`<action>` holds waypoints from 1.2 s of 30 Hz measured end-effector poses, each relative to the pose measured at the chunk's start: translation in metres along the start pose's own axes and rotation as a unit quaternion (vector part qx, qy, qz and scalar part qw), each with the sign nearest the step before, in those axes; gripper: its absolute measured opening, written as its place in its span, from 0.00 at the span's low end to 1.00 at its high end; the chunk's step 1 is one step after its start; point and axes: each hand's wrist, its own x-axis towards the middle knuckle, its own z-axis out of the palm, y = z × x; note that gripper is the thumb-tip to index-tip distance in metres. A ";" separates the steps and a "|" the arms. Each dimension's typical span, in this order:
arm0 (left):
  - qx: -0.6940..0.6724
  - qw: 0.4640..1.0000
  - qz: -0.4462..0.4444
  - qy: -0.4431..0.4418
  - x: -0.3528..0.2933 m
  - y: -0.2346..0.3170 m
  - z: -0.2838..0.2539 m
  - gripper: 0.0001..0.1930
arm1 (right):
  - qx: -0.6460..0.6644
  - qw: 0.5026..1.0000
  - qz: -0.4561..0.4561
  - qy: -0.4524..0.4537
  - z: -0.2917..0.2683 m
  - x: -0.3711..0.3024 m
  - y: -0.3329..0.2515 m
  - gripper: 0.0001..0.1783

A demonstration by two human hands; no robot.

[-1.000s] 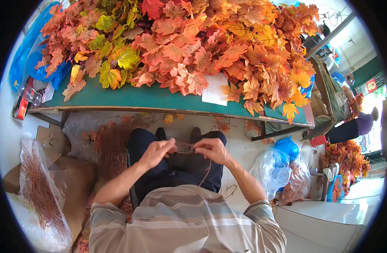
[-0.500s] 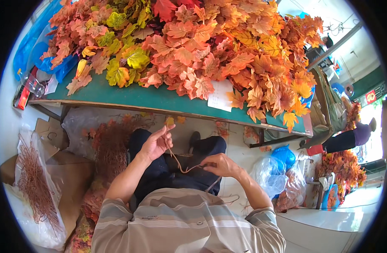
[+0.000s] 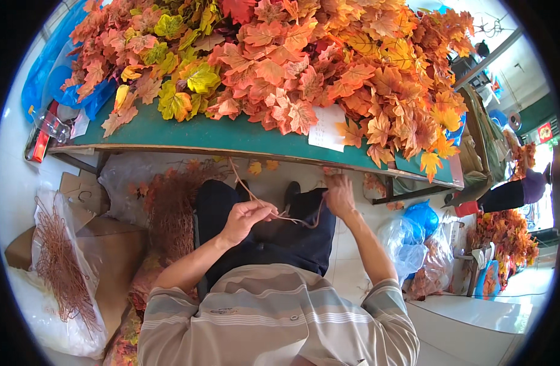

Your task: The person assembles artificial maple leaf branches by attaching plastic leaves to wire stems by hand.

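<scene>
A thin brown twig-like stem (image 3: 241, 185) hangs over my lap. My left hand (image 3: 250, 219) is closed in a pinch around it, and one end sticks up past the fingers toward the table edge. From that pinch the stem dips to the right, then bends up to my right hand (image 3: 340, 196). My right hand is raised just under the table edge, its fingers somewhat blurred, and appears closed on the stem. Above both hands, a large heap of orange, red and yellow artificial maple leaves (image 3: 280, 67) covers the green table (image 3: 194, 135).
Bundles of brown stems (image 3: 63, 262) lie on white plastic at the left, beside cardboard (image 3: 118, 256). More stems (image 3: 177, 210) stand close to my left leg. Clear and blue plastic bags (image 3: 408, 241) sit on the floor at right. Another person (image 3: 511, 194) bends over farther right.
My left hand has gone from raised, spread fingers to a lower pinch on the stem, farther right. My right hand has moved up and away toward the table edge. The view has shifted slightly.
</scene>
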 end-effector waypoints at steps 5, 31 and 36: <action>0.193 0.976 0.081 0.059 -0.016 0.009 -0.001 0.08 | 0.194 0.978 -0.003 -0.074 -0.029 -0.008 -0.052 0.27; -0.004 0.997 -0.003 0.082 -0.028 0.033 -0.047 0.15 | 0.448 0.891 -0.070 -0.015 -0.044 0.005 -0.173 0.07; -0.048 0.991 -0.001 0.128 -0.018 0.034 -0.029 0.11 | 0.416 0.905 -0.087 0.011 -0.056 -0.002 -0.176 0.08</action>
